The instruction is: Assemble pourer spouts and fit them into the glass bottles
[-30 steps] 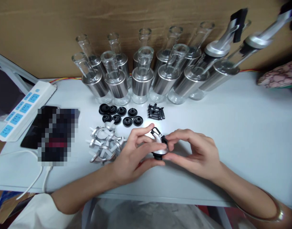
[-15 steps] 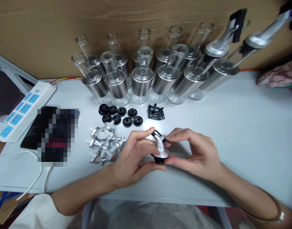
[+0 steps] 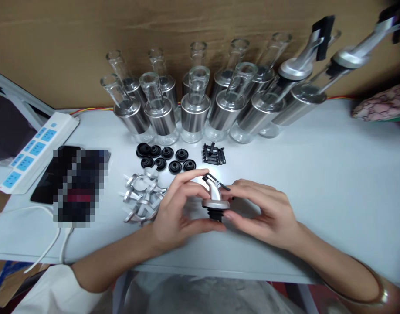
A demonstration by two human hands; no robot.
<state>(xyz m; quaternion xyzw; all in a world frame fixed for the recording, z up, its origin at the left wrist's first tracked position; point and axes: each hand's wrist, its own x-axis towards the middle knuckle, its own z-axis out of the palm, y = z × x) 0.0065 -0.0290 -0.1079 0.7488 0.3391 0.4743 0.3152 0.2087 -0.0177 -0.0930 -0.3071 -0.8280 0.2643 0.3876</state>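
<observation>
White pwr strip (image 3: 33, 150) w/ blue sockets at left, dark phone (image 3: 43, 188) just beside, patterned cloth (image 3: 381, 106) far rt.

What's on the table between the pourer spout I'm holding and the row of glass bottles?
Head view: black rubber stoppers and a small pile of black clips lie on the table between the pourer spout and the glass bottles.
</observation>
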